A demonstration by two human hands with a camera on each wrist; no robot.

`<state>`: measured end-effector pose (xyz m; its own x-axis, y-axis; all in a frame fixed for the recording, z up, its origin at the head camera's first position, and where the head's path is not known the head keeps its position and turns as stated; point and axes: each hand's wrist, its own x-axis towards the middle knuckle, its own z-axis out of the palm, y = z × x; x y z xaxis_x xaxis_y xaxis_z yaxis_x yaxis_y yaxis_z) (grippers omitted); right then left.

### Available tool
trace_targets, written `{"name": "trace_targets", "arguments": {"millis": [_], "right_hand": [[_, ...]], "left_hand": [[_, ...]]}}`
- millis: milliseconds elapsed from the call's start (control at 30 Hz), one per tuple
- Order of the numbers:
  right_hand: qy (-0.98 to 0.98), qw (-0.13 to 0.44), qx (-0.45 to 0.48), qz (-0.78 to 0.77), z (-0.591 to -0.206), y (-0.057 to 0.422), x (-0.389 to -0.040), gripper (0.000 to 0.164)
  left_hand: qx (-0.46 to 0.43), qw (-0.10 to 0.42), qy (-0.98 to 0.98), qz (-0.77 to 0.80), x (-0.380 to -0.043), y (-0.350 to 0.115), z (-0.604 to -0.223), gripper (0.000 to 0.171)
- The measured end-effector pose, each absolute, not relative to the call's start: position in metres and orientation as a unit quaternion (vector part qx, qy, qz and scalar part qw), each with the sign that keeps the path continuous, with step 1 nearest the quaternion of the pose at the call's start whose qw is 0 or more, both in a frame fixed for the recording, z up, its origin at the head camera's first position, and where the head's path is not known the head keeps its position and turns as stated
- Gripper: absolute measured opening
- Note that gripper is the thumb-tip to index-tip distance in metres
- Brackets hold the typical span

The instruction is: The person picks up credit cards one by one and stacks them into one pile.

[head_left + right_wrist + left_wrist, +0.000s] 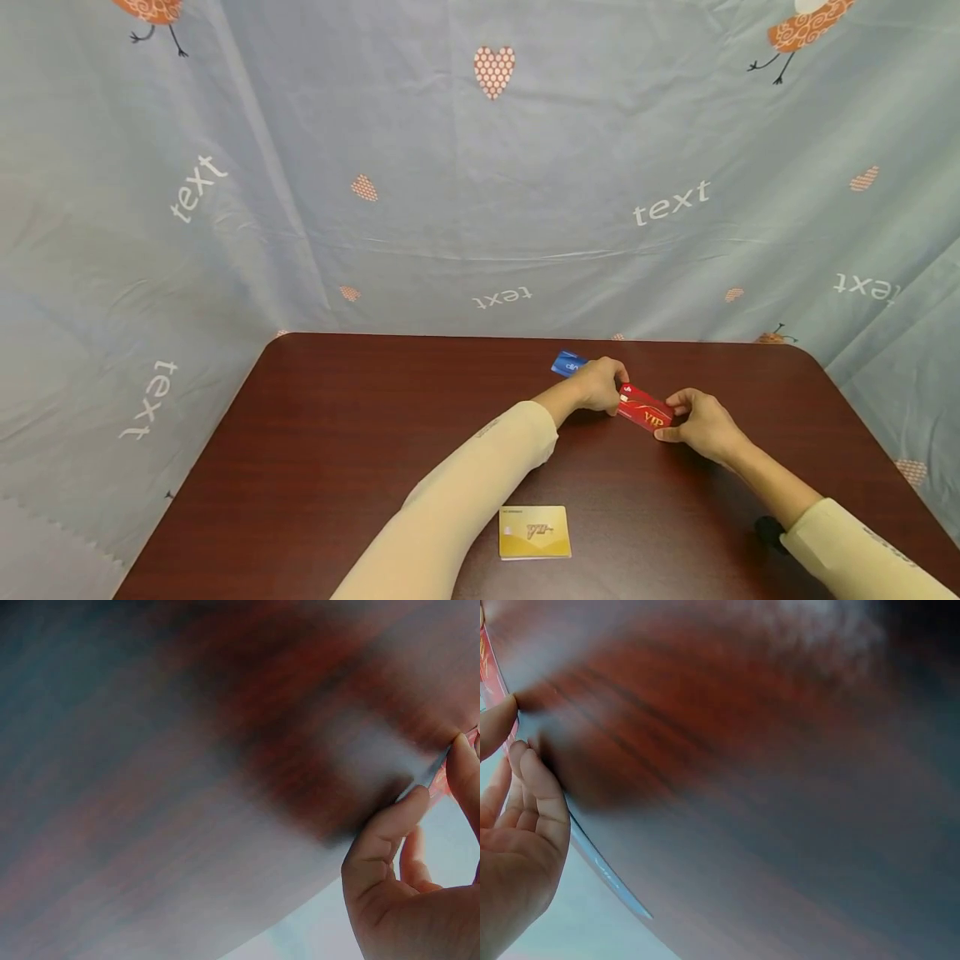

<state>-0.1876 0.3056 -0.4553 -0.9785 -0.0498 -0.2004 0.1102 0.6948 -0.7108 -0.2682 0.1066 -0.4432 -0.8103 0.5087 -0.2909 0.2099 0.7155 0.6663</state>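
Note:
A red card with gold "VIP" lettering (pixel 643 410) is at the far right of the table, between both hands. My left hand (pixel 597 385) pinches its left end, and my right hand (pixel 703 427) has thumb and fingers on the opposite end. Partly covered by the left hand, a blue card (pixel 567 362) lies near the back edge; the left wrist view catches it as a thin strip (pixel 611 877). Only a sliver of the red card (pixel 441 780) shows in the right wrist view. Whether the red card touches the table I cannot tell.
A yellow-gold card (pixel 534 543), seemingly stacked on another, lies nearer the front, beside the left sleeve. Beneath the right forearm is a small black object (pixel 769 533). The dark brown table (pixel 360 433) ends at a patterned grey-blue curtain (pixel 420 208).

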Motion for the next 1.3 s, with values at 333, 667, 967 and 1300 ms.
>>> {"name": "trace_targets", "arguments": {"millis": [333, 667, 967, 1300], "right_hand": [[0.902, 0.103, 0.014, -0.420, -0.449, 0.307, -0.186, 0.047], [0.873, 0.103, 0.030, -0.475, -0.446, 0.311, -0.184, 0.030], [0.849, 0.110, 0.023, -0.517, -0.444, 0.310, -0.183, 0.030], [0.835, 0.119, 0.014, -0.536, -0.443, 0.301, -0.179, 0.031]], "left_hand": [[0.216, 0.212, 0.891, 0.339, -0.264, 0.103, -0.444, 0.045], [0.193, 0.226, 0.841, 0.453, -0.260, 0.096, -0.445, 0.032], [0.176, 0.232, 0.811, 0.508, -0.255, 0.088, -0.448, 0.027], [0.176, 0.260, 0.784, 0.536, -0.252, 0.069, -0.443, 0.026]]}}
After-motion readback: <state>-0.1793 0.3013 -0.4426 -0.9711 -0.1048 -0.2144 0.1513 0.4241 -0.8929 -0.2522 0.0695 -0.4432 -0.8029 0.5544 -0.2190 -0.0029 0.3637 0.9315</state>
